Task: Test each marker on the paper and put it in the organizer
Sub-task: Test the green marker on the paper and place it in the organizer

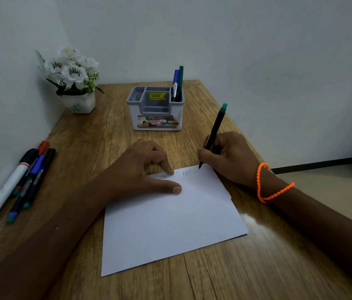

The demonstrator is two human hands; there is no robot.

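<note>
A white sheet of paper point(170, 224) lies on the wooden table, with faint zigzag marks along its far edge. My right hand point(231, 156) grips a black marker with a green end point(215, 131), its tip touching the paper's far right corner. My left hand point(144, 169) presses flat on the paper's far left part, fingers spread. A grey organizer point(136, 100) stands behind the paper; two markers point(178, 83), one blue and one green, stand upright in its right compartment. Several more markers point(23, 180) lie in a bunch at the table's left edge.
A white pot of artificial white flowers point(73, 79) sits in the far left corner against the wall. The wall runs along the table's left and back sides. The table's right edge drops to the floor, where a dark bar point(322, 163) runs.
</note>
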